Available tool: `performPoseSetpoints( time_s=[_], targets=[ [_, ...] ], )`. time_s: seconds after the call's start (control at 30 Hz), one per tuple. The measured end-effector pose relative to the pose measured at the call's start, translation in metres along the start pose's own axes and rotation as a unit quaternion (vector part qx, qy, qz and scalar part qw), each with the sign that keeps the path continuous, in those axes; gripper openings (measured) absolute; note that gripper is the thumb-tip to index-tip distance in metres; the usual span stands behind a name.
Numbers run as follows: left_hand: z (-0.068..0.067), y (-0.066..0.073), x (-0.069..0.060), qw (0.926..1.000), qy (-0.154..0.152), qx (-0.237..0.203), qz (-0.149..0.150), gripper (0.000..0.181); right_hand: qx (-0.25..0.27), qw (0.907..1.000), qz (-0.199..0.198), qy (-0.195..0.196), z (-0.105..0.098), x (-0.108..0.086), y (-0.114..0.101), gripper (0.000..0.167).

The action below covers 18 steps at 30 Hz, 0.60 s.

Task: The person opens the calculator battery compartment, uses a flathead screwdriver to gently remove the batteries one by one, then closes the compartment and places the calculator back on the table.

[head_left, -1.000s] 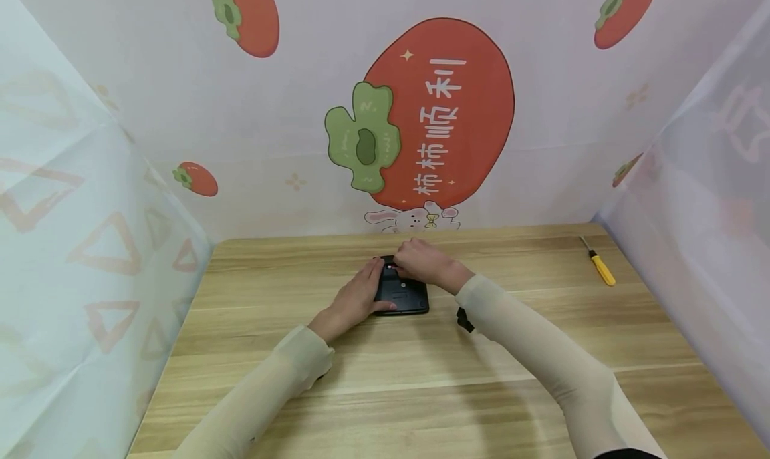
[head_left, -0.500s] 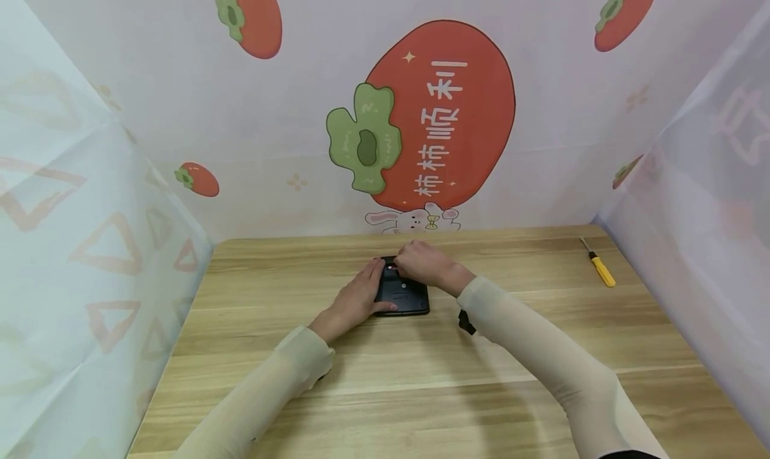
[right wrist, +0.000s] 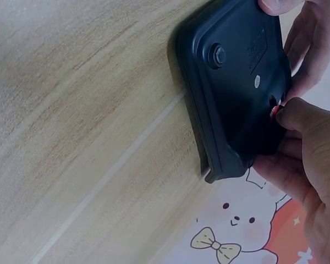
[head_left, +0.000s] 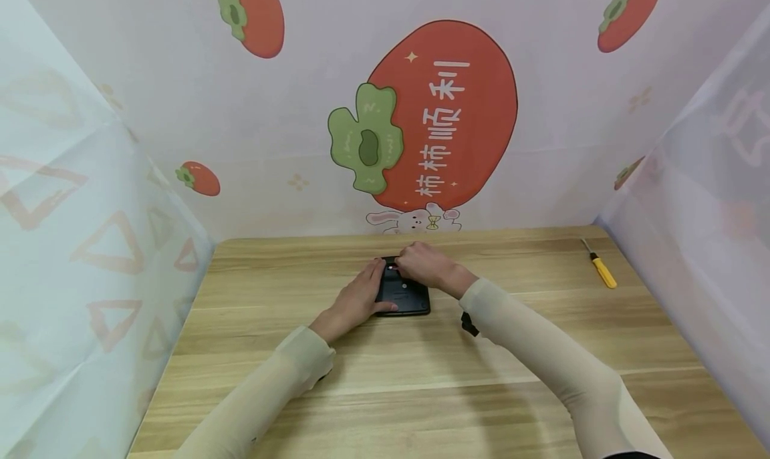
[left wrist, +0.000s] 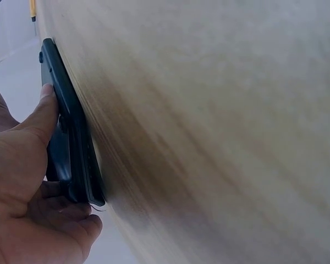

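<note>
Hardly anything changed over that last second: the whole head view drifted a touch, but both your hands stood in the same places on the black device (head_left: 411, 303), and the device sat in the same spot. I'd read that as you being mid-step at the recess, with no visible sign of a part coming away. The device lay underside up near the back edge of the wooden table (head_left: 511, 372), round foot (right wrist: 217, 55) showing. Your left hand (head_left: 356, 297) gripped its left side, thumb on the underside, fingers along the edge. Your right hand (head_left: 428, 265) was curled round the far end, thumb at a small red piece (right wrist: 274, 111) in the recess; I couldn't tell whether you pinched that piece or just pressed it. The yellow-handled screwdriver (head_left: 603, 270) lay well apart at the far right, untouched. Writing: a raised label (right wrist: 257, 50) on the underside was too soft to read, and I got no brand off it. The silver dot (right wrist: 257, 81) had no legible mark. Only the back sheet (head_left: 289, 111) read clearly: 柿柿顺利, in white on the big red persimmon print (head_left: 481, 111).
</note>
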<state>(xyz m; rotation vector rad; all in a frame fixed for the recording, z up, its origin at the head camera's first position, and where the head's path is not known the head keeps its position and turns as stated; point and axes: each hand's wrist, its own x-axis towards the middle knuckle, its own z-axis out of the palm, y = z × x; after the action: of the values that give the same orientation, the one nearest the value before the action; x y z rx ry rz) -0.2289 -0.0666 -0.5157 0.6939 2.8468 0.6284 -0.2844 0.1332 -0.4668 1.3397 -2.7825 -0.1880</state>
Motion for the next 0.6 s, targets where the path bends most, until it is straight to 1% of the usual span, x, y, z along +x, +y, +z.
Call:
performPoseSetpoints(
  time_s=[0.33,0.6],
  targets=[
    [-0.001,-0.001,-0.001,1.0,0.003,0.002,0.004,0.104,0.002,1.0,0.002,0.009,-0.005,-0.002,-0.002,0.014],
    [0.0,-0.001,0.0,1.0,0.001,0.004,0.008,0.104,-0.01,0.9998,-0.003,0.017,-0.011,-0.007,-0.003,0.012]
  ],
)
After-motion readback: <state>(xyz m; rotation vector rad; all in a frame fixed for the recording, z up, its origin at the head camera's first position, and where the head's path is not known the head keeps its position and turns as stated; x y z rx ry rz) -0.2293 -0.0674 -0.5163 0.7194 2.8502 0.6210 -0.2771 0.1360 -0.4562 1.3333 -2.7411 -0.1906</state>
